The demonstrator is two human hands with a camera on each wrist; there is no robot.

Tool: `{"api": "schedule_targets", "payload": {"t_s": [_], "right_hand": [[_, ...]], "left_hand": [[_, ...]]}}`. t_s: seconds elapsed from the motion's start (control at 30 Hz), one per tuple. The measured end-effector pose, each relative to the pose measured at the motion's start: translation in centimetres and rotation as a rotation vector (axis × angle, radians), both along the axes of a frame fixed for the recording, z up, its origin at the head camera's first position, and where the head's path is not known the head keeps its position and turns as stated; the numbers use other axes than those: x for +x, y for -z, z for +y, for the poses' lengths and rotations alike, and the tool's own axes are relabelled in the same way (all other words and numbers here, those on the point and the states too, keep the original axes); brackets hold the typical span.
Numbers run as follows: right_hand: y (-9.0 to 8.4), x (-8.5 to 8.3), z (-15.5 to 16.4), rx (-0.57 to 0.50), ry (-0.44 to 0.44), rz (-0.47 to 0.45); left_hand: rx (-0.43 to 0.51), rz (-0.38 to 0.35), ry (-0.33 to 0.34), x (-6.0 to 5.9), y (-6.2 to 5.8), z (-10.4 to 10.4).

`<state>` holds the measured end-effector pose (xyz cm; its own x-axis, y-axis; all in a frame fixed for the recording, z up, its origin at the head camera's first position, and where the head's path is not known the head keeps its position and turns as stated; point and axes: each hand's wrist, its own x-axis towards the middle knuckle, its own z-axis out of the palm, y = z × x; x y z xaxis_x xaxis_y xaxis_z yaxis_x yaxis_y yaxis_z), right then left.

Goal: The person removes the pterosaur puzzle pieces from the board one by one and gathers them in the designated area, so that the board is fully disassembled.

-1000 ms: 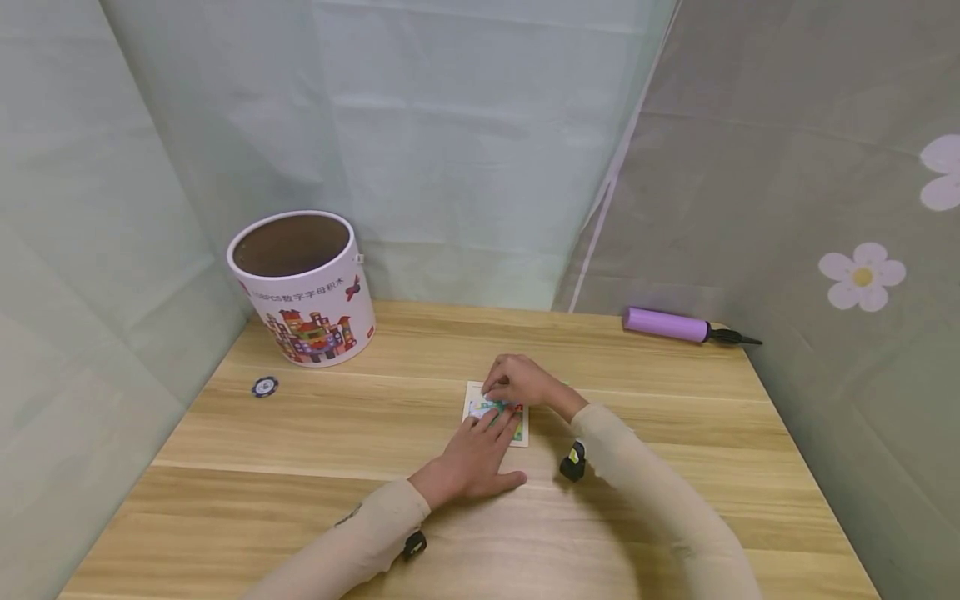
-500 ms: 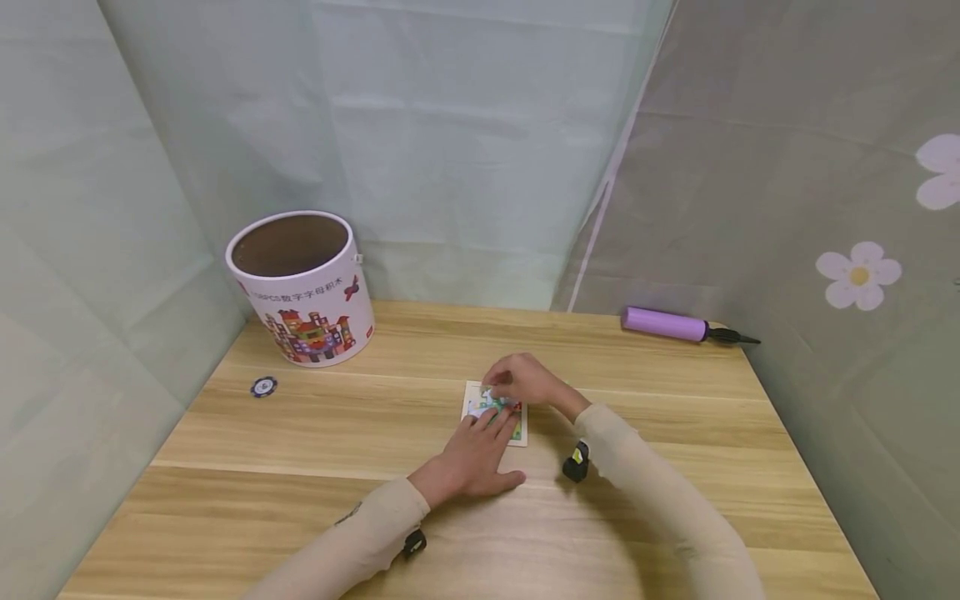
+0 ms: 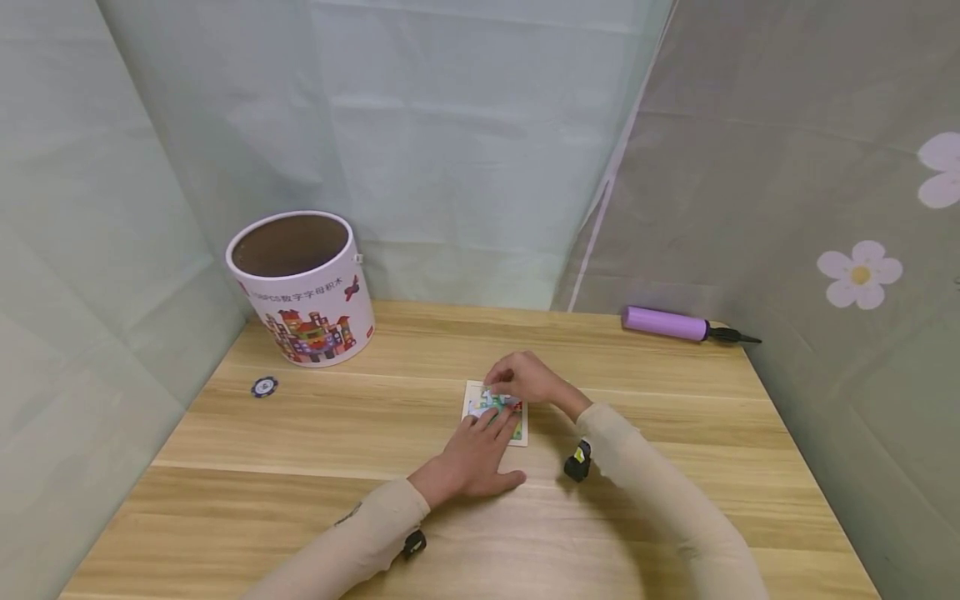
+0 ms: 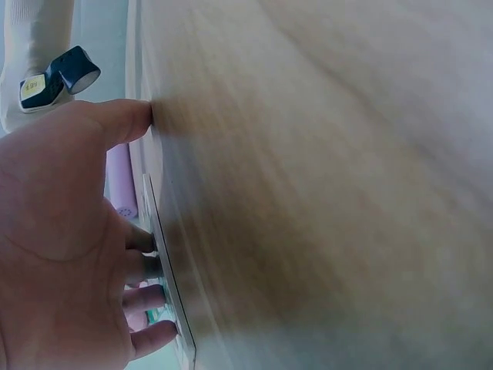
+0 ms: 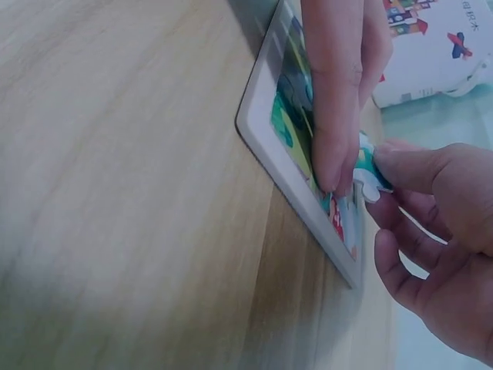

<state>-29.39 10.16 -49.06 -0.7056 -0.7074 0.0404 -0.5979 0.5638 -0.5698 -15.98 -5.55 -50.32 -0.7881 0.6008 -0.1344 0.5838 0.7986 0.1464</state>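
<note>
A small jigsaw puzzle board [image 3: 472,393] with a pale border and a colourful picture lies near the middle of the table. My left hand [image 3: 477,462] lies over its lower part, fingers stretched out and fingertips pressing on the picture, thumb spread onto the wood. My right hand [image 3: 527,379] is at the board's far side. In the right wrist view, my right thumb and fingers pinch a white and green puzzle piece [image 5: 367,179], which stands tilted just above the board beside the left fingertips. Part of the picture is hidden under the left hand.
A white block bucket [image 3: 318,308] with a printed castle stands at the back left. In front of it lies a dark-rimmed poker chip [image 3: 265,387]. A purple hand pump [image 3: 665,323] with a black nozzle lies at the back right. Curtains border the table.
My right hand has shifted slightly at the far side of the board, and more of the picture under its fingers shows. My left hand stays in place.
</note>
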Motion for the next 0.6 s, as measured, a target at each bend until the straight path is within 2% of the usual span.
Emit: {"api": "schedule_targets", "payload": {"t_s": [0.13, 0.3, 0.43, 0.6], "right_hand": [[0.0, -0.1, -0.1, -0.019, -0.003, -0.002], [-0.5, -0.1, 0.3, -0.062, 0.039, -0.019], [-0.9, -0.4, 1.5, -0.074, 0.061, -0.021], [-1.3, -0.7, 3.6, -0.089, 0.073, 0.02]], "left_hand": [[-0.003, 0.006, 0.001, 0.0, 0.1, 0.0], [-0.01, 0.008, 0.001, -0.1, 0.1, 0.1], [-0.015, 0.004, -0.007, -0.1, 0.0, 0.2], [-0.01, 0.021, -0.004, 0.0, 0.0, 0.1]]}}
